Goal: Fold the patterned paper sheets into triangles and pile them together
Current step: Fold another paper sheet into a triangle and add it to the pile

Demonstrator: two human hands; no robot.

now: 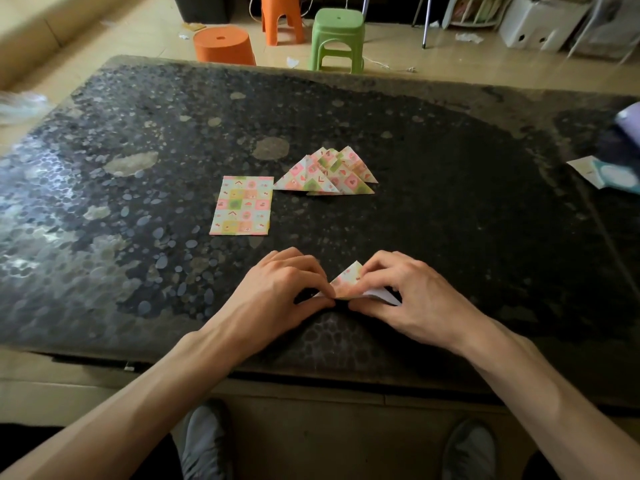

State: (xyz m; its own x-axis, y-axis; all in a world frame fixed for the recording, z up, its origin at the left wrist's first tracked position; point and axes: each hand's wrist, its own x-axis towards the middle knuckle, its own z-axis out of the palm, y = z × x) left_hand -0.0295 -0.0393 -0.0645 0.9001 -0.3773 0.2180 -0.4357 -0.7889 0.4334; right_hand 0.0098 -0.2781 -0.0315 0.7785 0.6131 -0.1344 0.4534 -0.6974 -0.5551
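Your bench [450, 220] spreads wide on both sides, its near edge under your wrists. Flat sheets [242, 206] lie mid-bench, with the triangle pile [327, 174] just right of them. Nearer you, your left hand [277, 289] and right hand [412, 296] pinch a half-folded paper [348, 280] between curled fingers.

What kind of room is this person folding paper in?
Likely a lived-in home room: a dark pebble-patterned table, a green plastic stool and an orange plastic stool on a beige tiled floor. The left hand and right hand pinch a half-folded patterned paper sheet.
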